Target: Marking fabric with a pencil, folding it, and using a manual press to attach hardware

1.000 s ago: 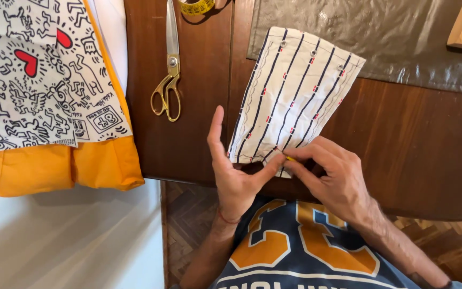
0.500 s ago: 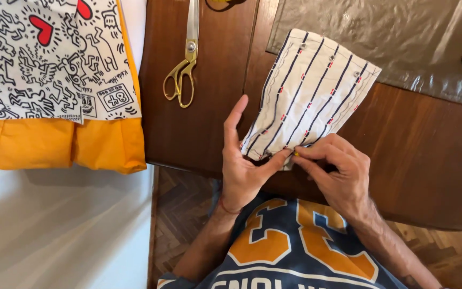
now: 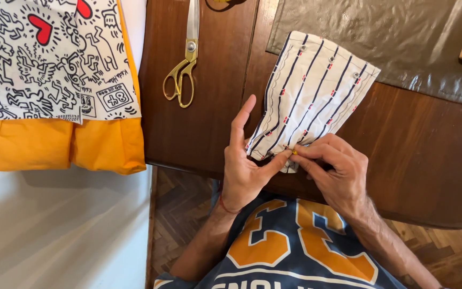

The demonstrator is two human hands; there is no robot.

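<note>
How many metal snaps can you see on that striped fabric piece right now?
3 on the striped fabric piece, all along its far edge: one at the left corner, one mid-edge, one near the right corner. The hands may hide others at the near edge.

Gold-handled scissors (image 3: 184, 64) lie beside doodle-print cloth (image 3: 49, 59) over orange fabric (image 3: 65, 144).

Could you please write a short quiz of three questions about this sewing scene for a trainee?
1. True or false: the scissors lie on the wooden table, apart from both hands.
2. Which hand holds the small yellow pin head? A left, B right.
3. Fill in: both hands pinch the near edge of the ___ fabric piece.

Key: 1 true. 2 B, the right hand; the left hand presses its thumb beside it. 3 striped.
</note>
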